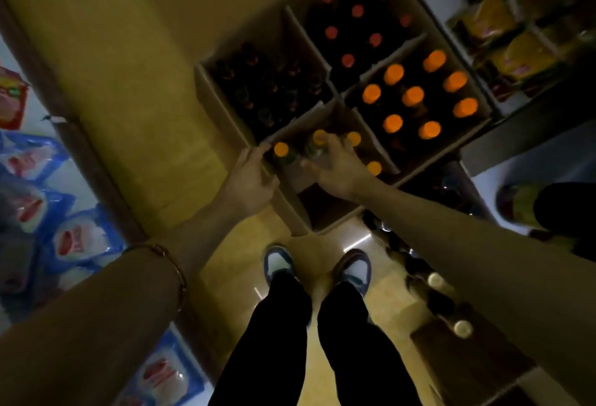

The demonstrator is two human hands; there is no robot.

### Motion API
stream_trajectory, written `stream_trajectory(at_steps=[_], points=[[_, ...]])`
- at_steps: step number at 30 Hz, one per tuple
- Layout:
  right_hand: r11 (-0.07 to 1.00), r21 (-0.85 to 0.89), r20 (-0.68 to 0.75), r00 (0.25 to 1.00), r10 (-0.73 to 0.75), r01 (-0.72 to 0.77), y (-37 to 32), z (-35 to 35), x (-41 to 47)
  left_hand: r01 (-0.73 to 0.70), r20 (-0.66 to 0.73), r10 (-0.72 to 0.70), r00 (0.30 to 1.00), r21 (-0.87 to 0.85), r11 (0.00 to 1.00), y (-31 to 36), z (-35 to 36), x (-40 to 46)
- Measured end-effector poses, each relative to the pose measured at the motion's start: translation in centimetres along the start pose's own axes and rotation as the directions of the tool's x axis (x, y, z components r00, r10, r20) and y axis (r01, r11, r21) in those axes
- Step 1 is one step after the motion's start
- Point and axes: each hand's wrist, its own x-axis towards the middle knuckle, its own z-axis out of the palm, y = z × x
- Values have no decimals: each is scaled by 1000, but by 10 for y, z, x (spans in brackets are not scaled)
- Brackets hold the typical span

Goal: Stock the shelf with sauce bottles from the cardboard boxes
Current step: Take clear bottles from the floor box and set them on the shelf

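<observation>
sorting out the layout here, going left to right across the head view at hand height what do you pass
Blue packets → big closed carton → left hand on the box edge → right hand gripping a yellow-capped bottle → box of orange-capped bottles → shelf.

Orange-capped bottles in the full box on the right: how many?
8 orange caps in that box. None looks hidden.
</observation>
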Motion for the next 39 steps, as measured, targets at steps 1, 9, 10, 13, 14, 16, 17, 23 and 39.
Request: stream_trajectory(at_steps=[1, 9, 10, 13, 14, 16, 17, 23, 39], points=[[1000, 24, -20, 1000, 14, -14, 8, 6, 13, 9, 3, -9, 1000, -10, 1000, -9, 8, 12], [983, 183, -118, 993, 20, 2, 60, 39, 88, 131, -15, -143, 990, -308, 942, -43, 70, 94], [984, 176, -121, 993, 8, 13, 66, 42, 95, 168, 6, -179, 984, -372, 913, -44, 77, 104], [981, 192, -106, 994, 5, 16, 79, 52, 111, 213, 34, -226, 974, -490, 845, -43, 93, 122], [976, 216, -122, 992, -8, 34, 82, 54, 116, 213, 33, -229, 973, -516, 830, -43, 98, 127], [960, 277, -123, 992, 2, 32, 86, 56, 124, 201, 30, -218, 975, -529, 824, -46, 105, 133], [953, 302, -100, 995, 27, 4, 87, 55, 128, 186, 33, -199, 980, -521, 833, -47, 108, 137], [946, 319, -117, 988, 97, -55, 91, 61, 157, 147, 38, -149, 988, -524, 839, -49, 128, 158], [913, -368, -241, 930, -278, 177, 111, 60, 173, 111, -151, -261, 953, -630, 769, -68, 154, 184]])
